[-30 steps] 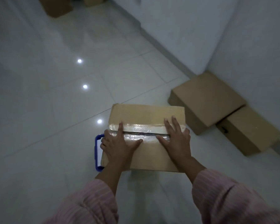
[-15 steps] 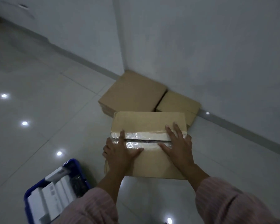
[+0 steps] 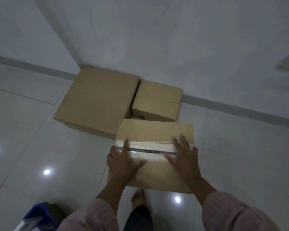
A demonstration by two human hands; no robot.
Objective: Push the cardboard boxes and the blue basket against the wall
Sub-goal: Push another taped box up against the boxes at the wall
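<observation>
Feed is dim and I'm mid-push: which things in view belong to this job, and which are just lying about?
Belonging to the job:
- taped brown cardboard box under both flat hands, left hand, right hand
- large flat brown cardboard box at the wall
- small brown cardboard box at the wall
- blue plastic basket, bottom left

Just there:
- white wall socket

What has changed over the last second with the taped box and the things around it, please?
The taped cardboard box has been pushed across the floor toward the wall, ending just in front of the small box beside the large box. The blue basket, at first right behind its left side, was left behind. Nothing was grasped or released: the left hand and right hand stay flat on top; both boxes stay by the wall.
</observation>
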